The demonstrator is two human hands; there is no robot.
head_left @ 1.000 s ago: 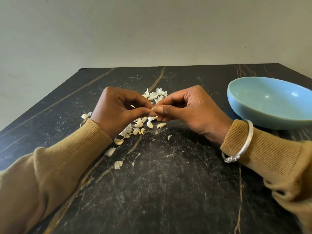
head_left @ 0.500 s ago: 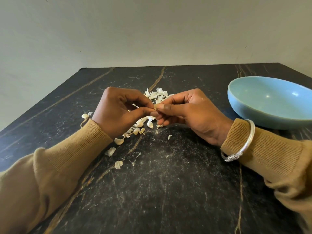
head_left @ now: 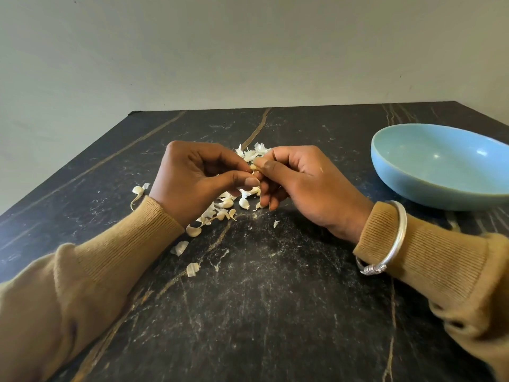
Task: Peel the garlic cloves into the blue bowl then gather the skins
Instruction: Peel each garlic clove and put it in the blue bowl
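1. The surface (head_left: 275, 312), a dark veined slab, carries all items. Both forearms rest on it, which probably steadies the fine finger work.

2. The blue bowl (head_left: 440, 161) stands at the right, well apart from the debris and near the right wrist. This placement likely keeps the transfer path short and keeps skins out of the bowl. No clove shows in the visible part of the interior; the near rim hides the floor.

3. The left hand (head_left: 198, 177) and right hand (head_left: 308, 186) meet just above the surface. Both have curled fingers and pinch the same garlic clove (head_left: 254, 168) between thumb and fingertips. The left hand appears to hold the clove while the right works the skin loose.

4. The skins (head_left: 220, 208) lie directly under and behind the hands, so peelings drop where they are removed. Several loose pieces lie apart toward the left sleeve. Gathering has not begun.

5. The clove is largely hidden by the thumbs; how much skin remains on it cannot be determined.

Changes from one second ago:
- The right thumb, previously level with the left thumb, now sits above it on the clove.
- The right fingers point further down toward the surface.
- The bowl and the skins are unchanged.
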